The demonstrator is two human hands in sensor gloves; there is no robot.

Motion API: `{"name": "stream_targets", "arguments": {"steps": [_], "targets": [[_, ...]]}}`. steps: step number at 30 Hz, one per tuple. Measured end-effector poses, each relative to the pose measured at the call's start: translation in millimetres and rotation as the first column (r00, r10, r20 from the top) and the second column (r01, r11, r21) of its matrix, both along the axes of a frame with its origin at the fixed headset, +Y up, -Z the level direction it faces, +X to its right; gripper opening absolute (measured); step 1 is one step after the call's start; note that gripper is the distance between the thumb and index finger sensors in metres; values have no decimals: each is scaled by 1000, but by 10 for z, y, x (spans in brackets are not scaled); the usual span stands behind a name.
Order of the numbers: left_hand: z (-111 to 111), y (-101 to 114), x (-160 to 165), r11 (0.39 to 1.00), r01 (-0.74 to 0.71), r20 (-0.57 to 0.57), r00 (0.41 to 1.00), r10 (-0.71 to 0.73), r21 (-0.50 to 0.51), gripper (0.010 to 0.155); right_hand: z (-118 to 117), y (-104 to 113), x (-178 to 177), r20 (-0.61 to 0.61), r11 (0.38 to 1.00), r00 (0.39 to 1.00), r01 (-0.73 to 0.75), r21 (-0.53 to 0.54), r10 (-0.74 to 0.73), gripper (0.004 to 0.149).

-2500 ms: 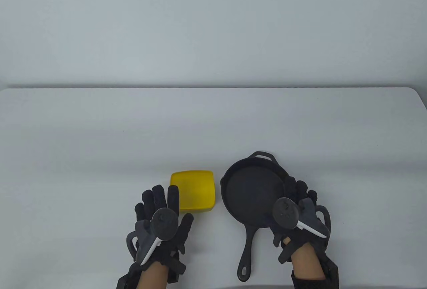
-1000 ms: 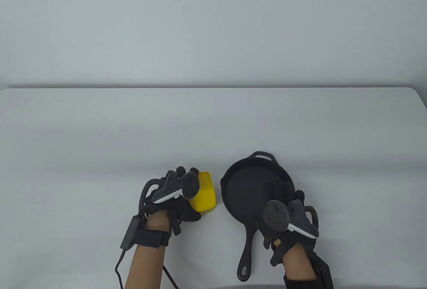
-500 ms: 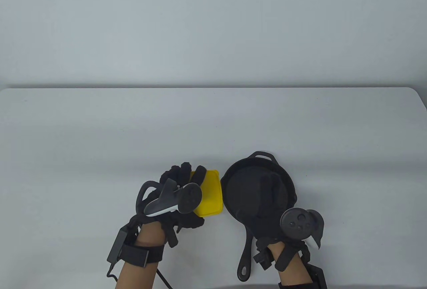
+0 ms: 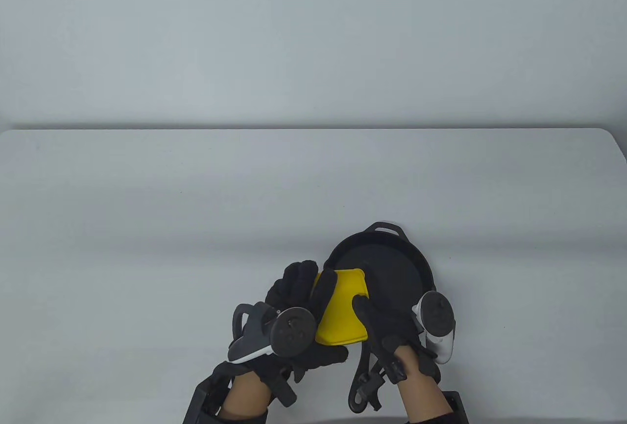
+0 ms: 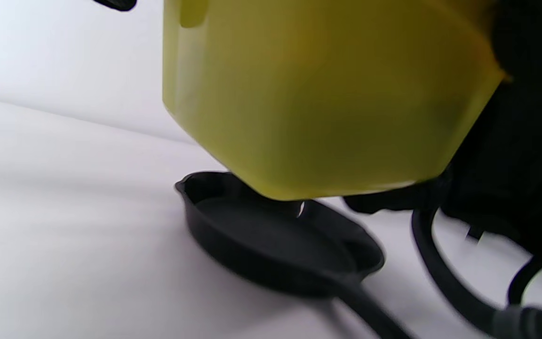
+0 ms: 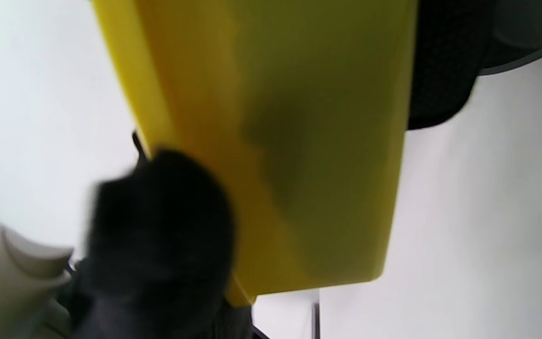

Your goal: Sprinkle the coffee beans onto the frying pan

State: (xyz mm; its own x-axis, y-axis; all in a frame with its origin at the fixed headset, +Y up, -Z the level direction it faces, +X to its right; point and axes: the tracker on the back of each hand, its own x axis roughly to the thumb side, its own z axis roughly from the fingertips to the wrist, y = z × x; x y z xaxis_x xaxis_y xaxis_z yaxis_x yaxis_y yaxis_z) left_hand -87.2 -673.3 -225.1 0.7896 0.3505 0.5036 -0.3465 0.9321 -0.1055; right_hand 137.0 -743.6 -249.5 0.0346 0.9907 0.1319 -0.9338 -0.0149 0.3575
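A yellow square container [image 4: 344, 311] is lifted off the table and tilted toward a black cast-iron frying pan [image 4: 392, 272]. My left hand [image 4: 299, 304] grips the container's left side. My right hand [image 4: 387, 326] holds its right side, thumb on the wall. The container's far edge hangs over the pan's near left rim. In the left wrist view the container [image 5: 318, 99] hovers above the pan [image 5: 271, 240]. In the right wrist view the container [image 6: 280, 141] fills the frame beside a gloved finger [image 6: 158, 226]. No coffee beans show in any view.
The pan's long handle [image 4: 360, 380] points toward the table's front edge between my wrists. A small helper handle [image 4: 387, 228] sits at the pan's far rim. The white table [image 4: 196, 199] stretches wide to the left and back.
My left hand picked up the yellow container and carried it right, over the pan's edge. My right hand left the pan and took hold of the container's right side.
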Motion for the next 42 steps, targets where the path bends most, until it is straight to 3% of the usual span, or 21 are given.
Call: {"name": "stream_targets", "arguments": {"steps": [3,6,9,10,11,12,16,18,20,21,23,28,32,35,42], "targets": [[-9,-96,-167,933,-360,-30,933,359,-25,118,-9,1,98,37,1000,999,2,24,-3,73],[-62,-299,-290,784,-616,-92,787,610,-78,116,-26,-22,170,65,999,997,32,26,-34,73],[-138,-546,-356,590,-778,-138,623,770,-217,110,-33,-52,183,59,992,990,126,11,-126,73],[-162,-637,-365,485,-830,-139,534,834,-277,108,-30,-59,174,51,988,987,155,6,-155,73],[-167,-725,-362,380,-862,-161,450,878,-335,107,-24,-62,159,39,984,983,180,5,-180,72],[-173,-773,-363,324,-874,-187,409,893,-361,106,-19,-62,146,30,981,981,194,4,-194,73],[-200,-1014,-326,143,-879,-302,303,904,-454,104,-2,-52,78,-17,976,976,217,6,-217,72],[-195,-1131,-262,2,-874,-367,205,907,-485,103,12,-63,49,-31,978,977,209,-2,-209,73],[-163,-1220,-171,-176,-852,-426,61,903,-493,101,21,-95,26,-49,982,981,189,-18,-189,73],[-146,-1227,-148,-217,-843,-440,25,898,-491,100,22,-104,22,-56,983,981,183,-24,-184,73],[-121,-1192,-95,-230,-834,-439,16,898,-502,98,17,-131,-3,-80,988,984,154,-31,-156,73],[-90,-1146,-107,-63,-859,-398,169,901,-507,96,5,-143,-65,-129,993,985,112,-34,-116,74],[-83,-1198,-138,-135,-865,-444,109,890,-483,96,3,-148,-77,-124,1000,992,0,-10,-1,77],[-79,-1216,-144,-133,-865,-457,120,881,-483,96,4,-130,-70,-117,999,992,-36,10,37,78],[-61,-1213,-98,-181,-840,-475,101,874,-511,92,-4,-66,-33,-120,997,992,35,67,-27,78]]}}
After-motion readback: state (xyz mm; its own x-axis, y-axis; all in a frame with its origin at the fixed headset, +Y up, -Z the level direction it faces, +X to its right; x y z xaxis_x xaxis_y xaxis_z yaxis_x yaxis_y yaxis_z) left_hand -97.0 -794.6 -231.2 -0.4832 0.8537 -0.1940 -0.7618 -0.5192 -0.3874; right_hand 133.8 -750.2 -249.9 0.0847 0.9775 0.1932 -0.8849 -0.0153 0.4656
